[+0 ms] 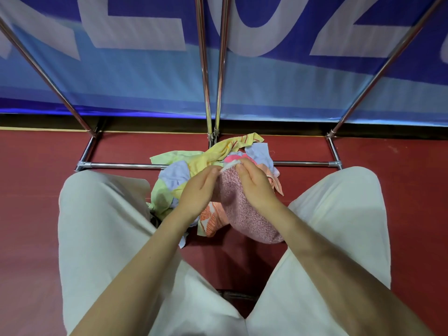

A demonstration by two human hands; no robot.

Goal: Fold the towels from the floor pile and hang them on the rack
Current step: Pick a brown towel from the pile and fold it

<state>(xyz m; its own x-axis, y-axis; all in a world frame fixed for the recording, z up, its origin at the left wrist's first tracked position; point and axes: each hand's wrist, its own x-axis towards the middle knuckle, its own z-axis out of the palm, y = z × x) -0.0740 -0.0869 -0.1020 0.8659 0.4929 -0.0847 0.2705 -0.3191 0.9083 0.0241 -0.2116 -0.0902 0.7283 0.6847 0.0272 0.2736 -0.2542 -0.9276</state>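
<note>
A pink terry towel (244, 214) hangs bunched between my hands, above the floor pile. My left hand (198, 190) pinches its top edge from the left, and my right hand (254, 185) pinches the same edge from the right, fingertips close together. Beneath lies the pile of towels (174, 175): yellow, pale blue, light green, and one orange-and-white patterned towel (211, 219). The chrome rack (206, 69) rises just behind the pile, its poles bare; its base bar (121, 165) runs along the floor.
My knees in cream trousers (97, 214) flank the pile on both sides. The floor (36, 190) is dark red. A blue banner with large white letters (278, 81) hangs behind the rack. Slanted rack poles (48, 78) stand at left and right.
</note>
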